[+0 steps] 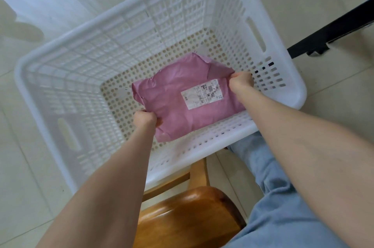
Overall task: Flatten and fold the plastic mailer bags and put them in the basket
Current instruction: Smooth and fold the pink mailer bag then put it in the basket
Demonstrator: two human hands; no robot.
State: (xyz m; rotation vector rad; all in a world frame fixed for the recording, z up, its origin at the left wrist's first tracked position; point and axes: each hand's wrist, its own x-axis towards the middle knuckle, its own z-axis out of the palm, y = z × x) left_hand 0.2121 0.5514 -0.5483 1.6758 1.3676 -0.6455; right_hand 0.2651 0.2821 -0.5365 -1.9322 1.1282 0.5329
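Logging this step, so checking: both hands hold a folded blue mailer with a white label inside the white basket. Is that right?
Not quite: the mailer is pink, not blue. In the head view the left hand and right hand hold the folded mailer, with its white label, inside the white basket.

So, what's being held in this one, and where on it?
The folded pink mailer bag, down inside the white basket: the left hand grips its near-left edge, the right hand its far-right edge.
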